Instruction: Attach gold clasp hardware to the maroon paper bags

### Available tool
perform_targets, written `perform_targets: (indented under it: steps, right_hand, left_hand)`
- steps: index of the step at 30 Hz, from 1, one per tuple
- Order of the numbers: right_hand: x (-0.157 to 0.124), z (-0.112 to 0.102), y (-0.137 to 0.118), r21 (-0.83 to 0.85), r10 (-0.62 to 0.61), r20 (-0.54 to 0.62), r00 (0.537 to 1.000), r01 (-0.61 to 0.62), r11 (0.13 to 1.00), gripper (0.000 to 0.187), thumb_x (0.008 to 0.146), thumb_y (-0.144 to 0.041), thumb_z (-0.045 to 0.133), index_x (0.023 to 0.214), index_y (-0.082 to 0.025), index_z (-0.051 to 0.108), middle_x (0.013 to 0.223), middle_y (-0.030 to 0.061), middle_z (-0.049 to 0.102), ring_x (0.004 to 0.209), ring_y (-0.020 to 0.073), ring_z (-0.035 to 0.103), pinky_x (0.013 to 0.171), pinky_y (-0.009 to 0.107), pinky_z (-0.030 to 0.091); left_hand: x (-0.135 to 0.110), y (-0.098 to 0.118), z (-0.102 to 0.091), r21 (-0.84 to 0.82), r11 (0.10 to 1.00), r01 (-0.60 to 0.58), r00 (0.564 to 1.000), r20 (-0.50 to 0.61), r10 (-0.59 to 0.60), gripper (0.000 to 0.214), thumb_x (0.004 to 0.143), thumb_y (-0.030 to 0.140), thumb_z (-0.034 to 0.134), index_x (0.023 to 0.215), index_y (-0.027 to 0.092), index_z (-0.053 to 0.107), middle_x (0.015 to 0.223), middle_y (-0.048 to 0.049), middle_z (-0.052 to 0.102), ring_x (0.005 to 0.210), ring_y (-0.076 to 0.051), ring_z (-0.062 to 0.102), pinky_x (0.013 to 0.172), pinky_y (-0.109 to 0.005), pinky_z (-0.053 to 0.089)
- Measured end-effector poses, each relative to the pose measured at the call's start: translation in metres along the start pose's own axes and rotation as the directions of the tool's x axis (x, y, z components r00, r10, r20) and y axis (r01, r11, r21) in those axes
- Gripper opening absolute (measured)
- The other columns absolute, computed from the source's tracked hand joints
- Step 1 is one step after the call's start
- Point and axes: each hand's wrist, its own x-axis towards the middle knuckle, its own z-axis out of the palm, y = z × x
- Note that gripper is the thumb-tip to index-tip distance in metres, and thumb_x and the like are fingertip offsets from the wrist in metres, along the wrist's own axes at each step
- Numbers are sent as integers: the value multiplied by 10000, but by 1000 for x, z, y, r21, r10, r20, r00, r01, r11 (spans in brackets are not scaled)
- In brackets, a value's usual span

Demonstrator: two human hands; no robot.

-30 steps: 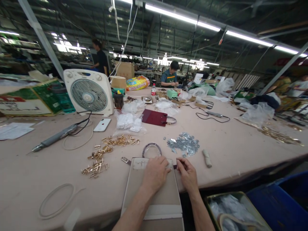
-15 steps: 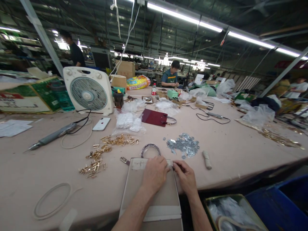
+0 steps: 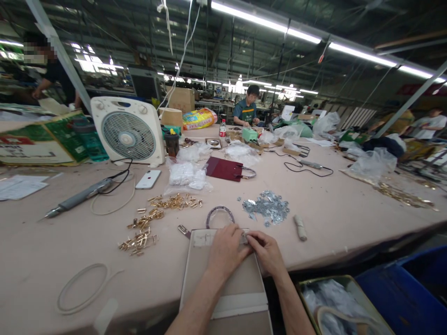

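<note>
A beige-lined bag panel (image 3: 199, 270) lies at the table's front edge, its lower part running toward me. A film-wrapped handle loop (image 3: 220, 210) sticks out beyond its top edge, and a dark strap with a gold metal end (image 3: 184, 231) at its top left corner. My left hand (image 3: 228, 251) rests across the top of the panel, fingers curled down onto it near the right corner. Beside it, my right hand (image 3: 267, 251) pinches at that corner, thumb and fingers together; what lies between its fingertips is too small to tell.
Gold fittings (image 3: 143, 239) lie left of the panel, flat silver metal pieces (image 3: 267, 207) to the upper right. Around them are a cloth roll (image 3: 299, 228), a maroon bag piece (image 3: 223, 168), a phone (image 3: 148, 179), a grey corded tool (image 3: 82, 195) and a fan (image 3: 127, 132). A co-worker (image 3: 246, 109) sits opposite.
My right hand has shifted slightly left and inward over the panel's corner, close against my left hand. A person at the far left has moved further left.
</note>
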Motion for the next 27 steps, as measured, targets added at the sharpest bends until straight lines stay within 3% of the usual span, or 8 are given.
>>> perform_targets:
  steps: [8, 16, 21, 24, 27]
  right_hand:
    - [2, 6, 1, -78, -31, -27, 999, 29, 997, 263, 910, -470, 683, 990, -257, 815, 999, 62, 788, 952, 267, 711, 905, 373, 545]
    - [5, 9, 7, -203, -57, -129, 990, 30, 979, 261, 883, -447, 716, 1028, -242, 785, 949, 59, 728, 754, 216, 649, 747, 340, 540]
    - [0, 8, -5, -226, -110, -126, 986, 80, 971, 207, 910, -399, 685, 1006, -243, 784, 932, 50, 712, 750, 200, 643, 748, 327, 537]
    - [-2, 4, -7, -143, -116, -156, 981, 94, 985, 245, 930, -429, 669, 1051, -241, 769, 933, 45, 714, 772, 197, 651, 749, 313, 548]
    - [3, -10, 0, -6, -44, -323, 946, 44, 999, 368, 947, -527, 631, 1090, -206, 739, 859, 44, 716, 719, 196, 645, 683, 304, 553]
  left_hand:
    - [2, 1, -4, -9, 1000, 5, 1000, 9, -5, 305, 855, 362, 800, 1098, 233, 668, 1185, -60, 649, 1090, -268, 611, 933, -440, 490]
    - [3, 2, -4, -16, 1000, 6, 1000, -2, -6, 296, 852, 308, 786, 1115, 237, 672, 1144, -53, 651, 1080, -264, 613, 922, -419, 498]
    - [6, 7, -5, -32, 999, 7, 1000, 0, -7, 294, 874, 286, 758, 1152, 247, 669, 1171, -58, 659, 1107, -276, 622, 951, -445, 496]
    - [7, 7, -3, -17, 1000, -7, 1000, -4, 7, 261, 895, 295, 735, 1143, 246, 670, 1192, -68, 667, 1127, -293, 627, 958, -470, 501]
    - [7, 5, -1, 4, 1000, -23, 1000, -15, 23, 290, 863, 327, 774, 1122, 243, 675, 1227, -79, 673, 1156, -317, 627, 983, -500, 503]
